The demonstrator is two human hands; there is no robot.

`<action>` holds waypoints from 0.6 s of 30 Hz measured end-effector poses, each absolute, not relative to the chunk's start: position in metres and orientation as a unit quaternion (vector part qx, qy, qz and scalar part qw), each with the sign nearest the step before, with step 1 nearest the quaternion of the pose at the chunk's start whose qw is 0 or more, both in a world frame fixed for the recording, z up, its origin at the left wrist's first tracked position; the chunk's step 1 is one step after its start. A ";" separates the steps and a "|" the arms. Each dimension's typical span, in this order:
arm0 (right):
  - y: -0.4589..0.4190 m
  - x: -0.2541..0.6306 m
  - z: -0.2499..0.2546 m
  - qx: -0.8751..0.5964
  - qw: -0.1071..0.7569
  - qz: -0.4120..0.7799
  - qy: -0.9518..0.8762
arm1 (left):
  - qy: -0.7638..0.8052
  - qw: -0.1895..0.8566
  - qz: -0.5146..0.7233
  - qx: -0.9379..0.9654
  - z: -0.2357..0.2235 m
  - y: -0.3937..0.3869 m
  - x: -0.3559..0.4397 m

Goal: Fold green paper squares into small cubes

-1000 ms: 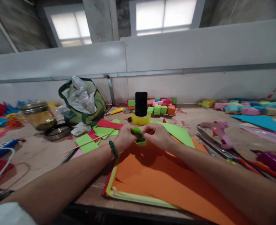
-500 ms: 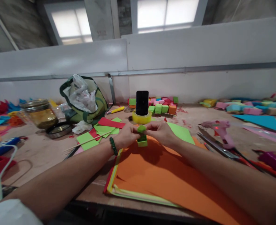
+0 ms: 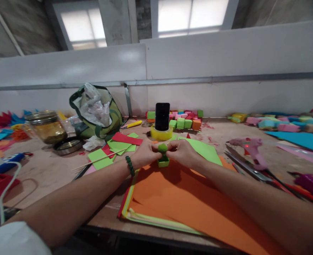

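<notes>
My left hand [image 3: 145, 154] and my right hand [image 3: 181, 152] meet over the far end of a stack of orange paper sheets [image 3: 188, 203]. Both pinch a small folded green paper piece [image 3: 162, 147] between their fingertips. Right under it stands a small green paper box [image 3: 163, 162] on the orange sheet. A green bead bracelet [image 3: 130, 165] circles my left wrist. Just beyond my hands a black phone [image 3: 162, 116] stands upright in a yellow tape roll [image 3: 161, 133].
Green and red paper squares [image 3: 114, 148] and a wooden stick lie left of my hands. A glass jar [image 3: 45, 126] and a green bag [image 3: 96, 111] stand further left. Coloured paper cubes [image 3: 184, 120] line the back wall. A pink glue gun [image 3: 249, 148] and scissors [image 3: 254, 170] lie right.
My hands have turned the folded green piece and brought it down closer onto the small green box. The view shifted slightly to the left.
</notes>
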State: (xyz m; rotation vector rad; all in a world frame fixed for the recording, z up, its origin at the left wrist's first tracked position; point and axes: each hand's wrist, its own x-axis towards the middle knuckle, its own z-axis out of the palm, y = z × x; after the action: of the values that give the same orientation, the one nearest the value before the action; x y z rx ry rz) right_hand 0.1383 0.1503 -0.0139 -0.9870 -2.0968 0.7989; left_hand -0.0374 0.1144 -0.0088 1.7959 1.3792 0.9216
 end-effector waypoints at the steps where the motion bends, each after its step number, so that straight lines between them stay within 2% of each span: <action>1: 0.150 0.139 -0.014 -0.374 0.341 0.299 -0.809 | 0.539 0.342 0.346 0.687 -0.007 0.114 -0.038; 18: 0.146 0.138 -0.009 -0.316 0.357 0.314 -0.821 | 0.549 0.351 0.335 0.680 -0.001 0.111 -0.041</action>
State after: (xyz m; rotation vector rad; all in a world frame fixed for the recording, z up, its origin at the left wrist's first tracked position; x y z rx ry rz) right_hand 0.1383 0.1465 -0.0090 -0.8152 -2.1199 0.8095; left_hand -0.0412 0.1114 -0.0005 1.7618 1.4228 0.8678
